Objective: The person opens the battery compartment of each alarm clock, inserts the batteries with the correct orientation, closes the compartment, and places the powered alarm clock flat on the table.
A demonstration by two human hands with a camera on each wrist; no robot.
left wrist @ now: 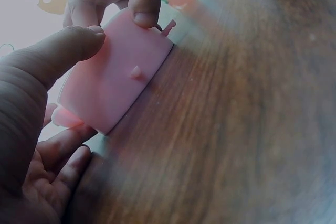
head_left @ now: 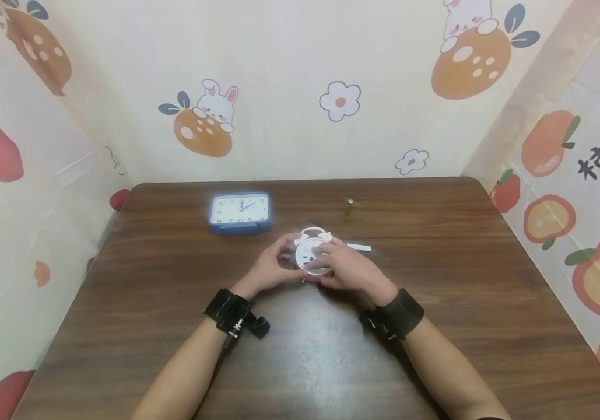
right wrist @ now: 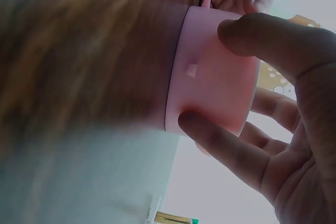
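Can't read the tiny markings on the pink clock (head_left: 305, 251) (partly covered by the right hand (head_left: 351, 263)). In the right wrist view, can't see all the battery (right wrist: 174, 218), cropped below.

You face a cream back wall (head_left: 284, 52) printed with rabbits (head_left: 218, 111), orange fruits (head_left: 202, 137) and outlined flowers (head_left: 339, 101); the whitish left wall (head_left: 21, 233) and right wall (head_left: 583, 210) carry red and orange fruit, yours on the right adding dark characters (head_left: 597, 161). Before you stands a brown wood-grain table (head_left: 488, 291), light glaring softly off its near middle
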